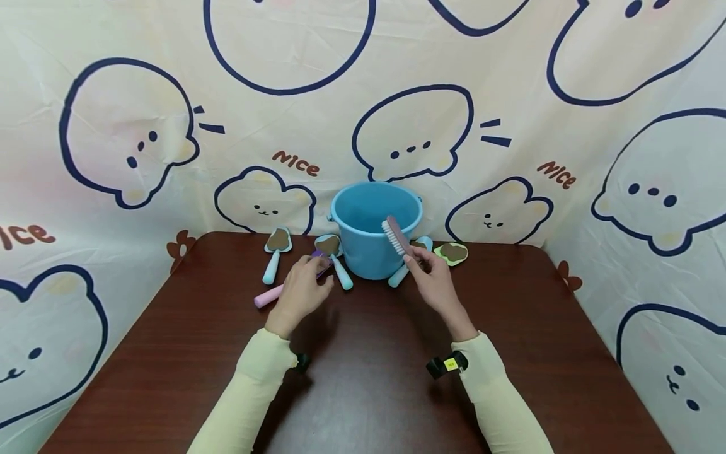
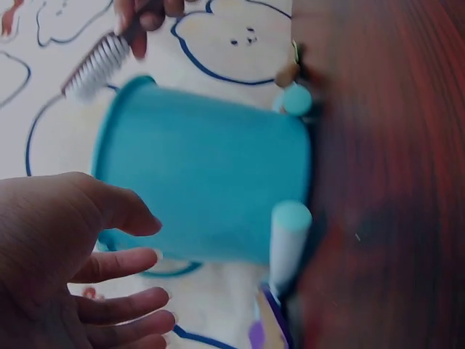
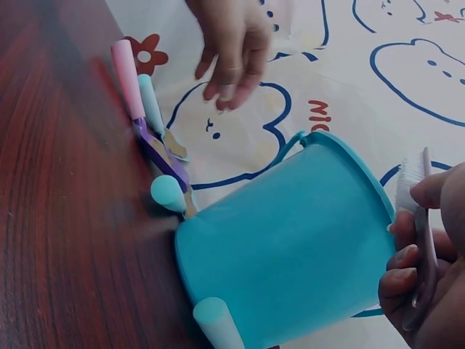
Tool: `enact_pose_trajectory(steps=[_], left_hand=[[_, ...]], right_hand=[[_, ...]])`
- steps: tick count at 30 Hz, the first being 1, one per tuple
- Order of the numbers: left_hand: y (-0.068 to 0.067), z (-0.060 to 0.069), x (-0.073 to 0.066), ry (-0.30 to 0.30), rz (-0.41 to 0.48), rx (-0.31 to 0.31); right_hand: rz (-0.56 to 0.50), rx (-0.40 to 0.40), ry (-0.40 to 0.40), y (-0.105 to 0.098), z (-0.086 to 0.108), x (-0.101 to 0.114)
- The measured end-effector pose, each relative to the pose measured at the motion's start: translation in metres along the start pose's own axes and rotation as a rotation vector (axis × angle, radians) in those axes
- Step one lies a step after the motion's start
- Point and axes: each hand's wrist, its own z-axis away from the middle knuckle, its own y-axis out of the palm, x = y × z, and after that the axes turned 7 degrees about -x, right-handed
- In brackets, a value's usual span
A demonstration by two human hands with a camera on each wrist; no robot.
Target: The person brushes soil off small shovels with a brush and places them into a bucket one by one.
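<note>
My right hand (image 1: 435, 284) holds a small brush (image 1: 398, 236) with white bristles and a mauve back, near the front rim of a blue bucket (image 1: 368, 255). In the right wrist view, fingers and thumb wrap the brush handle (image 3: 429, 276). My left hand (image 1: 303, 290) hovers over a purple tool with a pink handle (image 1: 268, 296), partly hidden beneath it in the head view. The left wrist view shows this hand (image 2: 80, 254) with fingers spread and nothing in them. Beside the bucket lies a small shovel with a pale blue handle (image 1: 342, 275).
Another pale-blue-handled shovel (image 1: 272, 265) lies farther left. To the bucket's right are a similar blue handle (image 1: 398, 276) and a green-edged tool (image 1: 452, 253) with a brown middle. The brown table (image 1: 368, 378) meets a cartoon-printed cloth (image 1: 249, 132) behind.
</note>
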Motion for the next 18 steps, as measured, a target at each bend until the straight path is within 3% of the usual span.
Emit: enact_pose_trajectory(steps=[10, 18], left_hand=[[-0.005, -0.003, 0.042, -0.039, -0.093, 0.027], [-0.011, -0.006, 0.064, -0.119, -0.131, 0.068]], right_hand=[[0.002, -0.021, -0.002, -0.002, -0.001, -0.001], [0.013, -0.04, -0.005, -0.005, 0.002, -0.001]])
